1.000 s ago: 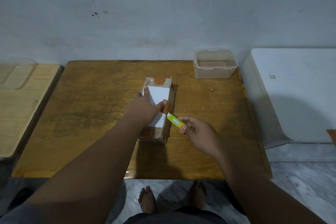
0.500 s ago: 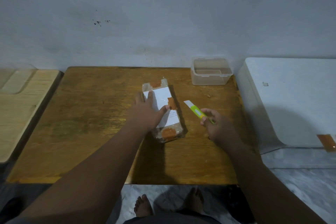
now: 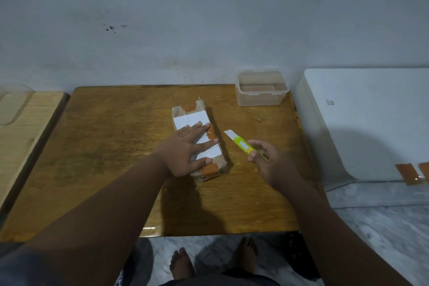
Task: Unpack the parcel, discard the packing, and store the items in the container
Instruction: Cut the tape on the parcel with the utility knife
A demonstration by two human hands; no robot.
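A brown parcel (image 3: 188, 112) wrapped in clear film, with a white label and orange tape patches, lies flat in the middle of the wooden table (image 3: 104, 146). My left hand (image 3: 188, 150) presses flat on top of it, fingers spread over the label. To the right of the parcel, my right hand (image 3: 269, 161) grips a yellow-green utility knife (image 3: 242, 144) with its blade out, pointing up-left and clear of the parcel. An empty clear plastic container (image 3: 261, 97) stands at the table's back right corner.
A white appliance (image 3: 366, 123) stands right of the table, with orange tape strips (image 3: 411, 173) stuck on its front edge. A lighter wooden surface (image 3: 21, 127) adjoins the table on the left. A wall runs behind. My bare feet show below the table's near edge.
The parcel was laid flat and turned slightly. My right hand pulled the knife away from the parcel's side to the right. My left hand spread flat on the label.
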